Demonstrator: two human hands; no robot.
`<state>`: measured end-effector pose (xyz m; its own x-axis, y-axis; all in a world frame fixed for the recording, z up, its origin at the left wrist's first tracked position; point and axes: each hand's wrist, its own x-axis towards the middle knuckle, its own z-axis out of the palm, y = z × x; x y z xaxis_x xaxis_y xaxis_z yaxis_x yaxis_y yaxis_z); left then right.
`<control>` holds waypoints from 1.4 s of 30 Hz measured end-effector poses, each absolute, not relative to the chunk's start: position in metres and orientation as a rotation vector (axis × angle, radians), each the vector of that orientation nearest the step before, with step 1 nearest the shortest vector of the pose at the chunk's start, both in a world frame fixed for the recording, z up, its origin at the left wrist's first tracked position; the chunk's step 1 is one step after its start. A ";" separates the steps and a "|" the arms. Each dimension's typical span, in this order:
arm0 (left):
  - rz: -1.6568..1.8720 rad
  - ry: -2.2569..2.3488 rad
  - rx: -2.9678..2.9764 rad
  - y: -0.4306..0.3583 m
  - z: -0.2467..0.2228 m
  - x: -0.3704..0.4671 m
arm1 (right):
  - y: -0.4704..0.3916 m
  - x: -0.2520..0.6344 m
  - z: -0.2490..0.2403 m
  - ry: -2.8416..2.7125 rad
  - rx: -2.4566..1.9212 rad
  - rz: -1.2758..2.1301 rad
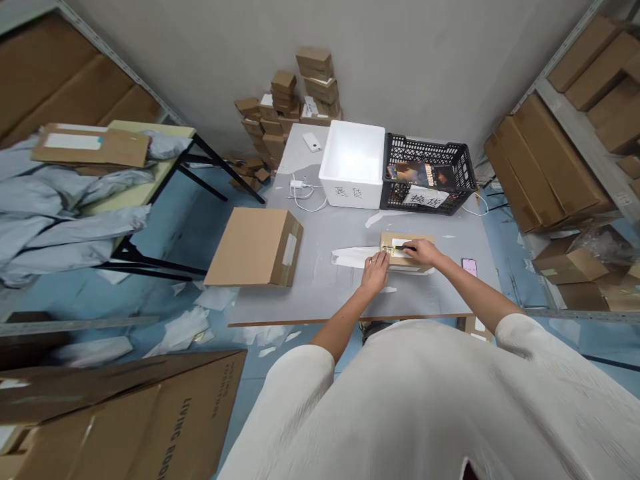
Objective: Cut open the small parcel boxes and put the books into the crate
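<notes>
A small taped cardboard box (424,256) with a white label lies on the grey table (320,287). My right hand (423,253) is closed round a box cutter (406,247), whose tip points left over the label and tape on the box top. My left hand (376,271) rests against the left end of the same box, fingers together and pressing on its edge. Beneath the box and to its left lies a strip of white paper or plastic (347,257).
Behind the box stand a white foam bin (351,195) and a black plastic crate (425,200) holding printed packages. A larger cardboard box (245,247) sits at the table's left edge. A phone (469,267) lies right, another phone (313,142) at the back. Scraps litter the floor.
</notes>
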<state>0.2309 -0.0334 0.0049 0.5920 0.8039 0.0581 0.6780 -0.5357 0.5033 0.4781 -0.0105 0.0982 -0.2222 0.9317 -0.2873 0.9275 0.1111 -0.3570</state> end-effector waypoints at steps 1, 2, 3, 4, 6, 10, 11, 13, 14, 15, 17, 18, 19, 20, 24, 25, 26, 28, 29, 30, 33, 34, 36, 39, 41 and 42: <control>0.389 1.185 2.395 -0.033 0.006 0.231 | -0.010 0.478 0.098 -2.341 -1.951 0.730; 0.384 1.185 2.400 -0.032 0.006 0.231 | -0.008 0.477 0.098 -2.346 -1.949 0.720; 0.379 1.182 2.404 -0.031 0.007 0.230 | -0.007 0.476 0.098 -2.353 -1.950 0.711; 0.374 1.179 2.407 -0.031 0.008 0.230 | -0.006 0.475 0.098 -2.360 -1.954 0.702; 0.361 1.172 2.416 -0.030 0.011 0.230 | -0.003 0.474 0.098 -2.376 -1.970 0.694; 0.340 1.167 2.434 -0.030 0.013 0.229 | 0.002 0.474 0.100 -2.378 -1.973 0.713; 0.337 1.167 2.436 -0.030 0.014 0.229 | 0.003 0.474 0.100 -2.368 -1.967 0.722; 0.332 1.167 2.438 -0.030 0.013 0.229 | 0.005 0.476 0.101 -2.346 -1.961 0.731; 0.329 1.167 2.439 -0.030 0.013 0.229 | 0.006 0.476 0.101 -2.340 -1.963 0.731; 0.327 1.165 2.441 -0.030 0.013 0.229 | 0.008 0.476 0.101 -2.341 -1.967 0.729; 0.331 1.161 2.443 -0.030 0.012 0.228 | 0.010 0.475 0.102 -2.352 -1.978 0.720; 0.337 1.160 2.443 -0.030 0.012 0.228 | 0.010 0.475 0.102 -2.361 -1.984 0.717; 0.346 1.161 2.444 -0.030 0.012 0.228 | 0.011 0.474 0.103 -2.370 -1.989 0.717; 0.356 1.162 2.444 -0.030 0.011 0.228 | 0.012 0.474 0.103 -2.378 -1.993 0.720; 0.387 1.163 2.428 -0.031 0.011 0.228 | 0.012 0.473 0.105 -2.376 -1.990 0.738; 0.391 1.161 2.422 -0.031 0.011 0.228 | 0.012 0.473 0.106 -2.374 -1.991 0.734; 0.391 1.159 2.418 -0.031 0.011 0.228 | 0.011 0.473 0.106 -2.376 -1.996 0.727; 0.386 1.160 2.412 -0.031 0.012 0.229 | 0.011 0.472 0.107 -2.395 -2.019 0.711; 0.385 1.161 2.411 -0.031 0.012 0.229 | 0.011 0.471 0.108 -2.408 -2.035 0.704; 0.387 1.163 2.409 -0.031 0.012 0.229 | 0.011 0.469 0.108 -2.421 -2.049 0.697; 0.408 1.168 2.395 -0.031 0.013 0.230 | 0.012 0.466 0.110 -2.454 -2.067 0.669; 0.415 1.168 2.392 -0.031 0.014 0.230 | 0.012 0.465 0.110 -2.456 -2.063 0.666; 0.426 1.168 2.388 -0.032 0.015 0.230 | 0.012 0.467 0.109 -2.444 -2.045 0.673; 0.434 1.170 2.385 -0.032 0.016 0.229 | 0.010 0.473 0.106 -2.427 -2.036 0.674; 0.431 1.174 2.387 -0.033 0.016 0.229 | 0.007 0.479 0.104 -2.439 -2.035 0.664; 0.430 1.178 2.388 -0.034 0.016 0.228 | 0.005 0.481 0.104 -2.444 -2.031 0.664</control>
